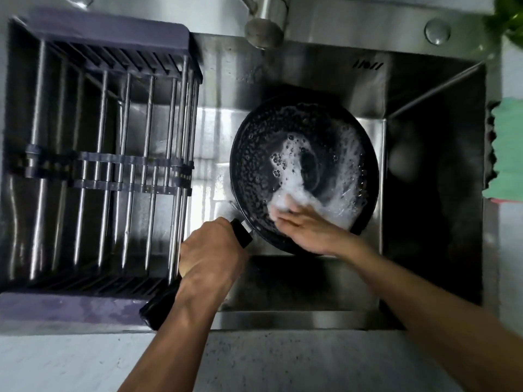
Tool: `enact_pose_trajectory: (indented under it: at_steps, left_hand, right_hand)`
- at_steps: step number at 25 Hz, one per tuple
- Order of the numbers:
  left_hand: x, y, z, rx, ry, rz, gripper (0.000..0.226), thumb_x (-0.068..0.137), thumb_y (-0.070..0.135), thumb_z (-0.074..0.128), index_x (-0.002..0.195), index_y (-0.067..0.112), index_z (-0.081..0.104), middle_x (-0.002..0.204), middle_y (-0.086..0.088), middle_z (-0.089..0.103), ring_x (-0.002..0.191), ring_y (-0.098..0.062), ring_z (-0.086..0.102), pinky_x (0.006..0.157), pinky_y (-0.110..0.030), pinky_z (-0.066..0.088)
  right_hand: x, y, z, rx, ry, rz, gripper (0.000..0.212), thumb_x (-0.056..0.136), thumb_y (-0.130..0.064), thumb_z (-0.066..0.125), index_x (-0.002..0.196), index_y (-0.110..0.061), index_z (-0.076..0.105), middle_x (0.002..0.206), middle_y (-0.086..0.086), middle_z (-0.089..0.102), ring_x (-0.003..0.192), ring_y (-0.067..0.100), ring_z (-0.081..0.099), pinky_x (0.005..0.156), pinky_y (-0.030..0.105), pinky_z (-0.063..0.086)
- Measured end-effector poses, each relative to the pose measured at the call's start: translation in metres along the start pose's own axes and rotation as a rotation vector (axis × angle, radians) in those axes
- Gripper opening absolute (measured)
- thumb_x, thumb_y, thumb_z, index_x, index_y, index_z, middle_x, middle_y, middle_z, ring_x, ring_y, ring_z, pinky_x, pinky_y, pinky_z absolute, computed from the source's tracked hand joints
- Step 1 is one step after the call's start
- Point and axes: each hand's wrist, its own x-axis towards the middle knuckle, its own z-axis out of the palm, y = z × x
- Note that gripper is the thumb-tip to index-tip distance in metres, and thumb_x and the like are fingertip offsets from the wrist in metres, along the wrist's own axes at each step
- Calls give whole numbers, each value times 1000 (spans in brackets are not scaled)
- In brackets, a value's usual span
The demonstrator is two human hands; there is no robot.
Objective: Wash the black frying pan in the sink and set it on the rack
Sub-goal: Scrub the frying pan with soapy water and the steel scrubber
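The black frying pan (285, 154) sits inside the steel sink (430, 154), tilted a little toward the person, its floor smeared with white suds (300, 190). The left hand (210, 251) is wrapped tight round the pan's black handle (242, 232), steadying it; the right hand (307, 226) lies low on the near inside of the pan with fingers stretched forward into the foam, and whether it presses a sponge or only lather I cannot tell, since the foam hides the fingertips. The scrubbing looks about midway: the far and left parts of the pan show only beaded water, so the rubbing should sweep round to those, then up the wall and rim. A firm handle grip matters, as a soapy pan may slip or swing against the sink. The faucet (264, 26) stands above for rinsing, and the ribbed rack (110, 165) waits just left, across the sink.
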Motion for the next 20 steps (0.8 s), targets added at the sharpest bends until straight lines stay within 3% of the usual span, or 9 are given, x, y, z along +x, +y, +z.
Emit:
enact_pose_trajectory:
  at_steps: [3, 5, 7, 9, 11, 13, 16, 18, 20]
  left_hand:
    - [0, 2, 2, 17, 2, -17, 29, 71, 22, 65, 88, 24, 41, 66, 6, 39, 71, -21, 47, 65, -30, 42]
    - [2, 1, 2, 32, 5, -40, 29, 70, 22, 65, 86, 23, 41, 66, 6, 40, 70, -21, 48, 65, -30, 42]
    - [3, -1, 2, 35, -6, -51, 31, 69, 23, 68, 85, 22, 41, 66, 5, 42, 70, -20, 49, 63, -30, 42]
    - [3, 0, 2, 32, -31, -62, 32, 67, 23, 70, 82, 22, 42, 66, 5, 45, 68, -20, 51, 62, -29, 42]
    - [-1, 3, -3, 31, -33, -60, 29, 69, 23, 70, 85, 21, 47, 66, 6, 46, 68, -19, 52, 61, -29, 41]
    - [-12, 5, -11, 66, -5, -20, 29, 73, 26, 70, 97, 20, 54, 71, 7, 49, 74, -20, 57, 63, -29, 41]
    - [-38, 3, -27, 61, 19, 52, 49, 78, 40, 68, 117, 16, 48, 104, -3, 59, 101, -26, 61, 76, -36, 47]
    - [-57, -1, -52, -22, 82, 96, 51, 81, 44, 66, 120, 17, 47, 118, -7, 55, 111, -29, 53, 85, -42, 48]
    - [-68, 2, -94, -92, 272, 217, 42, 84, 32, 65, 120, 16, 52, 120, -8, 55, 112, -30, 51, 89, -43, 45]
  right_hand:
    - [50, -34, -43, 1, 220, -122, 51, 104, -58, 22, 154, -46, 22, 167, -10, -7, 149, 15, -18, 113, 43, -16]
    - [51, -1, -83, -171, 320, 50, 51, 107, -50, 27, 156, -40, 22, 168, -3, -7, 154, 24, -8, 121, 46, -3]
    - [18, 33, -69, -385, 377, 177, 56, 102, -33, 48, 155, -33, 29, 168, 1, 9, 152, 32, 11, 121, 48, 16]
    - [-12, 34, -20, -426, 370, 145, 63, 90, -10, 62, 147, -29, 42, 154, 3, 35, 138, 31, 42, 112, 41, 40]
    - [-17, 20, -7, -135, 456, 93, 61, 87, 5, 61, 138, -29, 56, 138, -2, 52, 99, 15, 68, 80, 28, 58]
    - [-23, 3, -32, 361, 610, 162, 51, 90, 4, 63, 127, -32, 65, 123, -7, 61, 66, 11, 67, 51, 22, 53]
    - [-52, 3, -68, 678, 709, 161, 43, 89, 4, 68, 126, -18, 68, 107, -2, 70, 77, 18, 67, 55, 18, 50]
    - [-74, -1, -81, 719, 709, 154, 44, 87, 7, 68, 127, -11, 66, 107, 7, 71, 70, 14, 62, 55, 12, 50]
    - [-92, -12, -91, 826, 696, 195, 50, 87, 10, 64, 134, -9, 61, 95, 10, 71, 57, 15, 61, 51, 21, 51]
